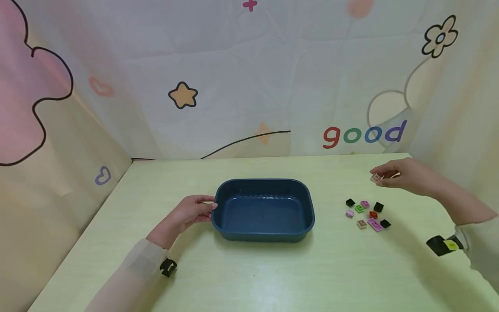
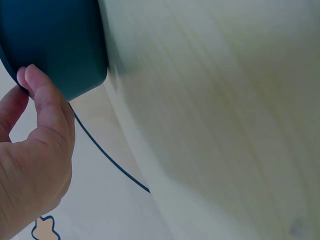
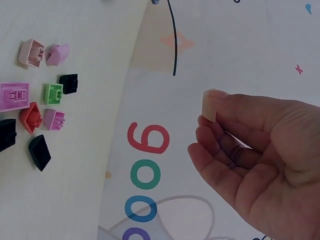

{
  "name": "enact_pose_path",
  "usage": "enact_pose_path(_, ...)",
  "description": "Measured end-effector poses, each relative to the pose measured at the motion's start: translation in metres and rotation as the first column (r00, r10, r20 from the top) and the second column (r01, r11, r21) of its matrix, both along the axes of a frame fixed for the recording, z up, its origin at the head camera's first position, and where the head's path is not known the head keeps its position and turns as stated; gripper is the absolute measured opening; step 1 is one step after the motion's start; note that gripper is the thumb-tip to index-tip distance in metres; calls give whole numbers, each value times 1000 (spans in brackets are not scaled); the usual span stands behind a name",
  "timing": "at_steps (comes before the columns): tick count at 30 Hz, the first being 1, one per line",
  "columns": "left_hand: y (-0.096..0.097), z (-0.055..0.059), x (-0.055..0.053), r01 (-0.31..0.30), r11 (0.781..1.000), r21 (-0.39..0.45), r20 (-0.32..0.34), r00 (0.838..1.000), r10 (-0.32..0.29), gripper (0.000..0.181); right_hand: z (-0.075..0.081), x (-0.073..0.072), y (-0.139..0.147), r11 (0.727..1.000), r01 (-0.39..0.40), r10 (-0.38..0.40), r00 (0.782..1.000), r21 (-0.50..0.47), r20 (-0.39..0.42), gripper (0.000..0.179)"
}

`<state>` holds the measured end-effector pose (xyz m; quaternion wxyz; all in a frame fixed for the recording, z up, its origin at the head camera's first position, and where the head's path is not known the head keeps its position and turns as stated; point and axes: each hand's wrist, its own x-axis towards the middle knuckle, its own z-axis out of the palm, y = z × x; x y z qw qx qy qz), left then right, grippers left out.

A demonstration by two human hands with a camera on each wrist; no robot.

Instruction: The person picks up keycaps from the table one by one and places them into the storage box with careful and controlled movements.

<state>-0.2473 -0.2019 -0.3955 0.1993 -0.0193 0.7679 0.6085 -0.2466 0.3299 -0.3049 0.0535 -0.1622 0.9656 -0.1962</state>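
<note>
Beige keycap (image 3: pixel 208 106), small, smooth-sided, in a pinch of right fingers (image 3: pixel 206 136); left fingers (image 2: pixel 47 95) around blue tub rim (image 1: pixel 263 235).

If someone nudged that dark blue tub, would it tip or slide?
The dark blue tub would probably slide rather than tip, being broad and low. It is likely light for its size, with thin-looking walls and nothing inside. It seems stiff: no bend shows where the left hand pinches its edge.

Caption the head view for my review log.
Left hand gripping a blue bin by its rim, right hand holding a beige keycap near loose keycaps.
</note>
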Motion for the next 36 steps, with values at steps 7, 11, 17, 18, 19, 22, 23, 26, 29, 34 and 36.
enact_pose_path(7,1,-2,-2,6,1000,0,1,1000,-6,46,17,-3,-14,1000,-18,18,1000,15,-9,37)
enact_pose_path(11,1,-3,-3,-3,1000,-15,3,1000,3,45,25,-7,-19,1000,-30,30,1000,1,-6,37)
enact_pose_path(17,1,-3,-3,-7,1000,-17,2,1000,7,44,32,-9,-31,999,-43,43,999,14,-8,37)
enact_pose_path(18,1,-3,-3,-5,1000,-17,0,1000,5,45,33,-10,-34,999,-50,50,999,20,-10,38)
enact_pose_path(19,2,-3,-3,-4,1000,-18,-2,1000,4,45,34,-10,-37,998,-61,62,998,28,-15,38)
enact_pose_path(22,1,-3,-3,1,1000,-9,-3,1000,-1,46,35,-10,-47,995,-87,88,996,44,-21,38)
enact_pose_path(23,1,-3,-2,1,1000,-5,-3,1000,-1,46,36,-10,-51,994,-97,98,995,44,-22,38)
enact_pose_path(26,1,-4,-1,0,1000,0,1,1000,0,45,36,-12,-60,993,-116,116,993,32,-17,37)
enact_pose_path(29,2,-3,0,-7,1000,-3,5,1000,7,45,37,-16,-69,990,-143,143,989,11,-20,36)
enact_pose_path(34,1,-2,-1,-10,1000,-5,8,1000,10,45,43,-22,-83,983,-185,186,982,14,-36,34)
enact_pose_path(36,0,-1,-1,-12,1000,-9,10,1000,12,45,46,-25,-89,978,-209,210,977,15,-44,34)
